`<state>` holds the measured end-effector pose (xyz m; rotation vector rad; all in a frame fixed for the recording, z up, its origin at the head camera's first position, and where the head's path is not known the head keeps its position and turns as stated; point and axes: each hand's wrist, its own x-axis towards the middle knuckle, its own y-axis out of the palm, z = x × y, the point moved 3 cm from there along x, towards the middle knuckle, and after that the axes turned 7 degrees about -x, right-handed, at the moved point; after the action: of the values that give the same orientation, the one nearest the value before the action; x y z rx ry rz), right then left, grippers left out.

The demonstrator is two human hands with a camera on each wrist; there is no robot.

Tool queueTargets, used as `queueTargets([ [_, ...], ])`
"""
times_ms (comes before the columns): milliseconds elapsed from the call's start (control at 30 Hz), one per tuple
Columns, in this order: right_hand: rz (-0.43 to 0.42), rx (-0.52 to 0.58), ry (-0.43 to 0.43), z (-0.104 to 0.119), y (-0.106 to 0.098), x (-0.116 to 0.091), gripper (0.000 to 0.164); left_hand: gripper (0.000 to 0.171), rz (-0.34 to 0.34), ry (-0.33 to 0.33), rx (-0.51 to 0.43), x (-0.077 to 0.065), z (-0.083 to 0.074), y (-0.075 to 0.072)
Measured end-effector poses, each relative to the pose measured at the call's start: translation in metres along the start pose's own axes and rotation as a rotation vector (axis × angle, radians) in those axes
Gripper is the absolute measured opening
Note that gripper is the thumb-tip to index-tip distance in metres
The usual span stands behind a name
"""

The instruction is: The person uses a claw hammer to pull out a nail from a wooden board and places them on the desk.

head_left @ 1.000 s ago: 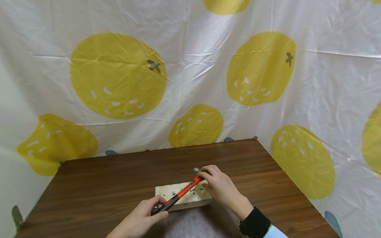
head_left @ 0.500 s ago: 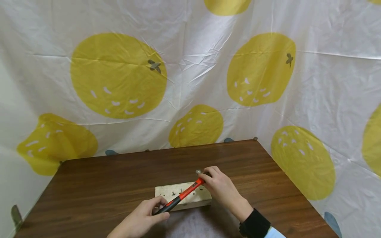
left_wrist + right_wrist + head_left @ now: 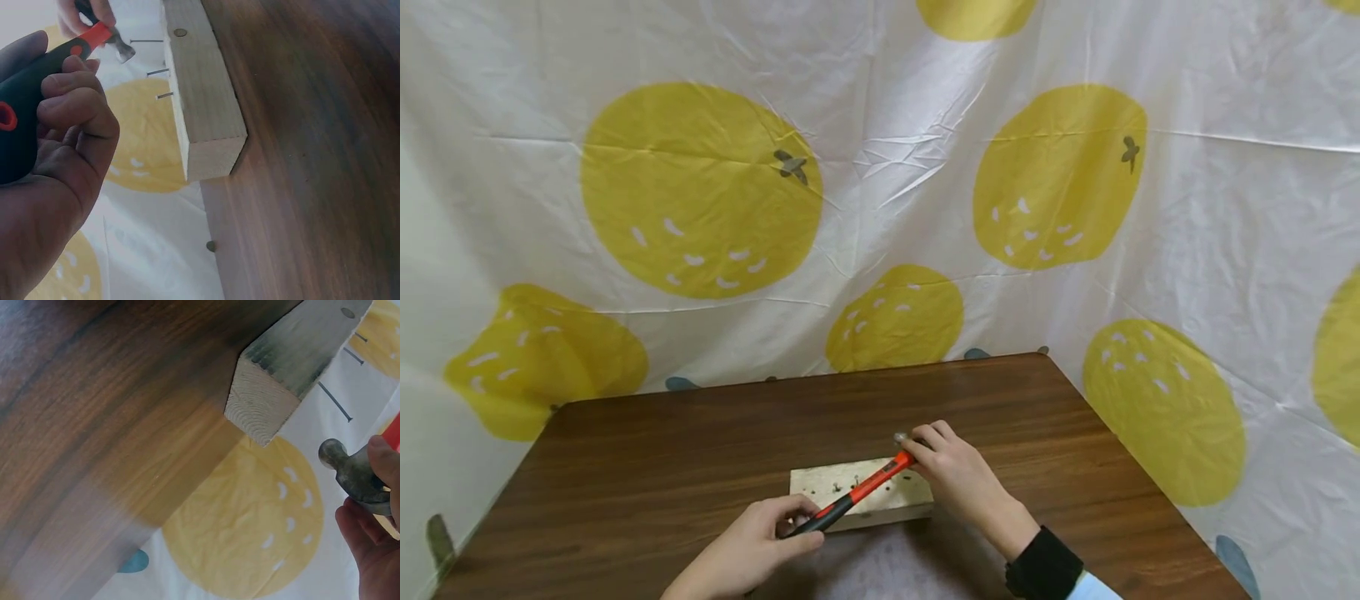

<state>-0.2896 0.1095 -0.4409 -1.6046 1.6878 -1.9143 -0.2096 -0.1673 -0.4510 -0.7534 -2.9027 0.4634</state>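
A hammer with a red and black handle (image 3: 874,480) lies slantwise in the air above a pale wooden block (image 3: 808,478). My left hand (image 3: 751,540) grips the black end of the handle, its fingers curled round it in the left wrist view. At the other end my right hand (image 3: 961,473) holds the hammer by its metal head (image 3: 353,469), thumb on one side and fingers on the other. Several nails stick up from the block, and the longest nail (image 3: 336,403) is closest to the hammer head. In the head view the handle hides part of the block's top.
The block rests on a dark brown wooden table (image 3: 685,450). Small dark holes or marks dot its top. A white cloth (image 3: 895,200) printed with big yellow fruit hangs behind the table and along its right side.
The hammer head and right hand have shifted slightly right and nearer. A nail beside the handle has come into sight, while the long one is now hidden in the head view.
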Motion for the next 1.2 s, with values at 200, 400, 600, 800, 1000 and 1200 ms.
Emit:
queueTargets([
  [200,-0.001,0.015,0.007,-0.001,0.002,-0.002,0.04,0.029,0.008,0.003,0.038,-0.002,-0.004,-0.007],
  [400,-0.013,0.061,0.029,-0.004,0.002,-0.005,0.04,0.044,0.019,-0.02,-0.156,-0.003,0.003,-0.011],
  [600,-0.007,0.112,0.041,-0.005,0.0,-0.007,0.036,0.049,-0.072,-0.017,-0.268,-0.003,0.011,-0.018],
  [800,-0.028,0.206,0.058,-0.005,-0.001,-0.008,0.036,0.04,-0.192,-0.025,-0.171,-0.001,0.019,-0.021],
  [1000,-0.088,0.325,0.051,-0.005,0.002,-0.009,0.034,0.022,-0.24,0.051,0.027,-0.001,0.022,-0.02],
  [1200,-0.118,0.43,0.082,-0.002,0.002,-0.008,0.032,0.018,-0.348,0.008,0.045,0.0,0.018,-0.014],
])
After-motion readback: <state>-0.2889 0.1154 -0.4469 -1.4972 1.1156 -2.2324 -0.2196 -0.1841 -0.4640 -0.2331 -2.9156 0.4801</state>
